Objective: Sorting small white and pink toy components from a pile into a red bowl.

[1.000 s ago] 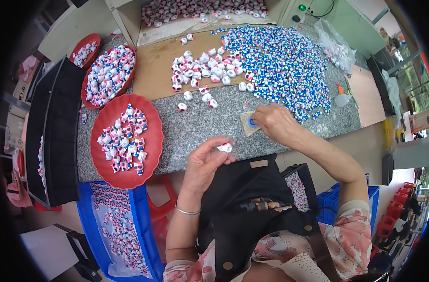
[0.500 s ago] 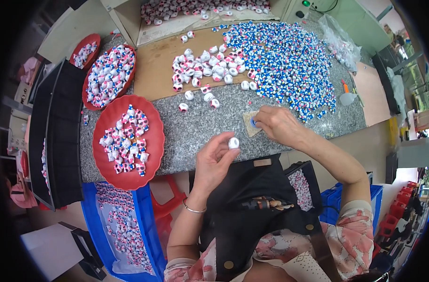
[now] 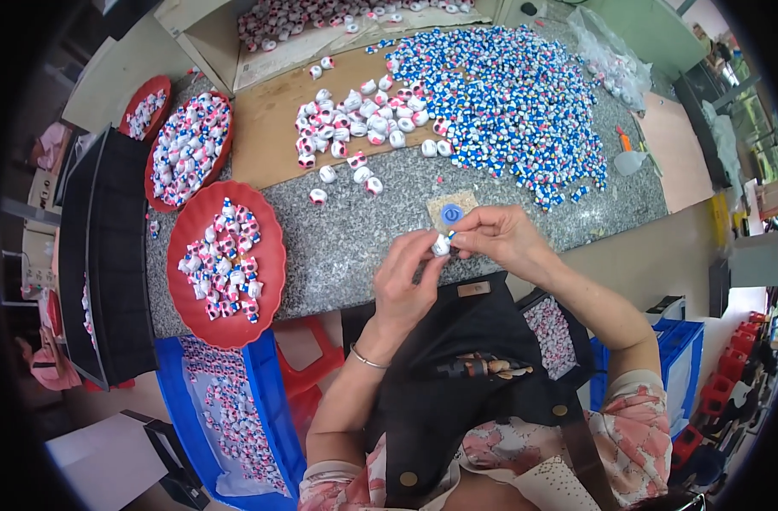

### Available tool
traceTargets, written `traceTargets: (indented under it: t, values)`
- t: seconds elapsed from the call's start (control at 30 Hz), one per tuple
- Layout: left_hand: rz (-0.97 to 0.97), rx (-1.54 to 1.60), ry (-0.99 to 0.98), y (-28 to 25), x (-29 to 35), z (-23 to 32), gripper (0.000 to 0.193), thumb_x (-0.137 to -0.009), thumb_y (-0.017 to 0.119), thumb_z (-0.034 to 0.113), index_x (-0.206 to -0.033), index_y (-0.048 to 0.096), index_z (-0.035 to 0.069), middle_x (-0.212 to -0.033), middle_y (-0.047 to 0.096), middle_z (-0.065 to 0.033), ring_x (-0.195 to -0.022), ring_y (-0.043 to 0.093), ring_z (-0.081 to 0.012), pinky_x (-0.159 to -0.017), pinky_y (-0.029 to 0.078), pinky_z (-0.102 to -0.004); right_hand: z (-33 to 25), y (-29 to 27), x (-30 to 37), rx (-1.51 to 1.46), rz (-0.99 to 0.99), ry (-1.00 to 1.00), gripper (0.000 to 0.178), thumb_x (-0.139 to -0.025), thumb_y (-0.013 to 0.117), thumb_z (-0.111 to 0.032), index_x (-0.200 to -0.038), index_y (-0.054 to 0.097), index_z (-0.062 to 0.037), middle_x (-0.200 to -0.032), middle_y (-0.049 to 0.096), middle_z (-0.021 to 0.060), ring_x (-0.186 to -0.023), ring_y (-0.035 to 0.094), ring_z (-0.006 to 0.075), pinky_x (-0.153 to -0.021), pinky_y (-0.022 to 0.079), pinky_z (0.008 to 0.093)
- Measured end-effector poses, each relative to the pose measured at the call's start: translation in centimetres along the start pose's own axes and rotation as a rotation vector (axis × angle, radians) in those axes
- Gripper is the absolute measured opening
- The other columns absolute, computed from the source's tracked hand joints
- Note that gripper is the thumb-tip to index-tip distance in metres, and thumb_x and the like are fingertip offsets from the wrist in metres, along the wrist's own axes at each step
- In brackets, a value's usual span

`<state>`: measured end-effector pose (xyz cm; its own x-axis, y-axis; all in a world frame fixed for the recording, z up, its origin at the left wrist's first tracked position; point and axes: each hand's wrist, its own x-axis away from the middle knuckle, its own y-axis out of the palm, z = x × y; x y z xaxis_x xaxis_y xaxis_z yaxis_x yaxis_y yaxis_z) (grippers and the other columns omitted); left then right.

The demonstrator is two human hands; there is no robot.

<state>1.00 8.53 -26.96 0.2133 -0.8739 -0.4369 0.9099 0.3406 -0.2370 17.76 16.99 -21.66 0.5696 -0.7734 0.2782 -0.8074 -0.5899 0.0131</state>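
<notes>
Close to the counter's near edge, my left hand (image 3: pixel 402 277) pinches a small white toy head (image 3: pixel 441 247) between thumb and fingertips. My right hand (image 3: pixel 507 243) is closed on a tiny blue-and-white toy piece (image 3: pixel 451 235), which meets the head's upper side; whether the two are joined I cannot tell. Just beyond the fingertips lies a speckled tan pad (image 3: pixel 437 204) with a round blue cap-like dish (image 3: pixel 452 215) on it. Farther off are a cluster of white-and-pink toy heads (image 3: pixel 368 119) and a wide heap of small blue-and-white pieces (image 3: pixel 525 102).
At the left a red scalloped tray (image 3: pixel 274 264) holds several assembled toys, with a second full red tray (image 3: pixel 227 149) behind it. A clear plastic bag (image 3: pixel 610 64) and an orange-tipped tool (image 3: pixel 625 140) lie to the right. Below the counter stands a blue crate (image 3: pixel 274 400) of parts.
My right hand has left the blue dish and come to my left hand with a small blue-and-white piece. The left hand has risen slightly and turned the head. The view has shifted a little.
</notes>
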Motion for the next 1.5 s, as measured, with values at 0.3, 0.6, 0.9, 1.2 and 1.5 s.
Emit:
traceTargets:
  t: [0.3, 0.6, 0.9, 1.2, 1.5]
  values:
    - [-0.5, 0.519, -0.346, -3.1, -1.5, 1.5, 0.027, -0.095, 0.053, -0.002, -0.119, 0.063, -0.005, -0.101, 0.066, -0.0137, -0.081, 0.069, -0.0174, -0.069, 0.056, -0.0239, -2.0, -0.1, 1.6, 0.549, -0.135, -0.541, 0.013, -0.081, 0.072, -0.002, -0.093, 0.07, 0.0001, -0.08, 0.067, 0.0092, -0.073, 0.066, 0.0194, -0.063, 0.051, 0.0291]
    - [-0.447, 0.698, -0.562, -2.8, 0.8, 0.8, 0.028, -0.098, 0.05, 0.006, -0.123, 0.06, -0.005, -0.101, 0.066, -0.0129, -0.082, 0.067, -0.0164, -0.073, 0.055, -0.0246, 0.7, 1.3, 2.0, 0.55, -0.12, -0.503, 0.014, -0.084, 0.07, -0.007, -0.098, 0.07, -0.0015, -0.085, 0.067, 0.0113, -0.074, 0.066, 0.0247, -0.064, 0.051, 0.0342]
    - [0.078, -0.512, -0.146, -15.8, -1.0, 3.0, 0.028, -0.083, 0.061, -0.005, -0.11, 0.061, -0.002, -0.104, 0.061, -0.0158, -0.097, 0.06, -0.0303, -0.088, 0.046, -0.0364, 1.2, -7.3, -5.1, 0.915, 0.291, -0.603, 0.011, -0.086, 0.064, -0.004, -0.095, 0.068, 0.0001, -0.091, 0.067, 0.0155, -0.082, 0.066, 0.0316, -0.07, 0.052, 0.0378]
    - [0.153, -0.593, 0.024, -12.3, -2.5, 1.9, 0.021, -0.081, 0.063, -0.005, -0.101, 0.063, -0.001, -0.101, 0.061, -0.0164, -0.094, 0.061, -0.0312, -0.081, 0.05, -0.0369, 0.6, -6.2, -8.2, 1.412, 0.089, -0.825, 0.012, -0.075, 0.069, -0.007, -0.085, 0.063, -0.0048, -0.088, 0.057, 0.0082, -0.089, 0.056, 0.0259, -0.077, 0.043, 0.0386]
    - [0.031, -1.045, -0.04, -7.4, -6.8, -5.3, 0.022, -0.081, 0.064, -0.001, -0.102, 0.059, -0.001, -0.098, 0.057, -0.0154, -0.096, 0.059, -0.035, -0.08, 0.05, -0.0426, 0.2, -6.2, -6.8, 1.375, 0.045, -0.848, 0.021, -0.077, 0.068, -0.005, -0.097, 0.061, -0.0056, -0.088, 0.056, 0.0105, -0.086, 0.056, 0.0289, -0.076, 0.043, 0.0409]
